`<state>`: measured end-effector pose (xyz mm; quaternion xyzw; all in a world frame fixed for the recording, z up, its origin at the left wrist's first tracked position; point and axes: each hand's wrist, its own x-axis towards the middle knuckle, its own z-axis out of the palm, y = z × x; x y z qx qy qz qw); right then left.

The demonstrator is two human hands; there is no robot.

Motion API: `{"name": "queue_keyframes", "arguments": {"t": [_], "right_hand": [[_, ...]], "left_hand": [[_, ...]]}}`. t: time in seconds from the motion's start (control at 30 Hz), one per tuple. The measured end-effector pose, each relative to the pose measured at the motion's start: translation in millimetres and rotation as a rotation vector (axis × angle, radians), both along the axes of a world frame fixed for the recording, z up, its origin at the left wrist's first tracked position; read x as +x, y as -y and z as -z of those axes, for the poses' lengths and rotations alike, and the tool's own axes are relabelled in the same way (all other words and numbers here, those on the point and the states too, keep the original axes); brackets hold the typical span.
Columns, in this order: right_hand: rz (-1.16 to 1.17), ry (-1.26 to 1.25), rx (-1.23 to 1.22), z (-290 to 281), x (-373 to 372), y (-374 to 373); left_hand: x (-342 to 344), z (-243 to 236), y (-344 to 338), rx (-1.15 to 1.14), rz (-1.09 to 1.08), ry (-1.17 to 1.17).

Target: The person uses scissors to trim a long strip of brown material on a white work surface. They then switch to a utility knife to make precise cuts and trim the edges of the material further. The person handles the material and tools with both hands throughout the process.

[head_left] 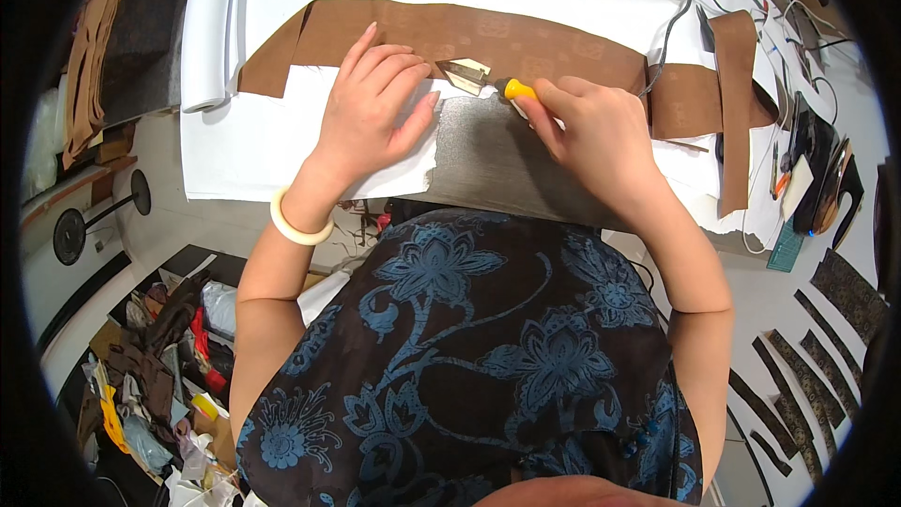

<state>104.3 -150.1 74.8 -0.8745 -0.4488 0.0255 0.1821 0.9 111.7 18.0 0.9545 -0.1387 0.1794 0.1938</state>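
A long curved piece of brown patterned fabric (404, 23) lies across the white paper on the table. My left hand (368, 117) rests on its near edge, fingers stretched out and thumb apart, holding nothing. In my right hand (596, 127) is a small iron (464, 74) with a yellow handle and a pointed metal plate. Its plate sits at the fabric's near edge, its tip pointing toward my left fingers. The underside of the plate is hidden. Between my hands, a bare grey metallic-looking surface (488, 145) shows at the front of the table.
At the left stands a white paper roll (214, 28). A dark cord (668, 30) curves over the right side, near a brown fabric strip (737, 122) and several tools. Dark patterned strips (798, 394) lie lower right; a box of scraps (160, 385) is lower left.
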Motion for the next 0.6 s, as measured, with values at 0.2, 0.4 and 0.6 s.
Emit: {"name": "queue_keyframes", "arguments": {"t": [0.2, 0.4, 0.6], "right_hand": [[0.153, 0.094, -0.006, 6, 7, 0], [0.198, 0.153, -0.054, 7, 12, -2], [0.274, 0.175, -0.067, 5, 13, 14]], "left_hand": [[11, 1, 9, -0.071, 0.095, -0.047], [30, 4, 11, 0.063, 0.126, -0.068], [33, 8, 15, 0.129, 0.116, -0.123]]}}
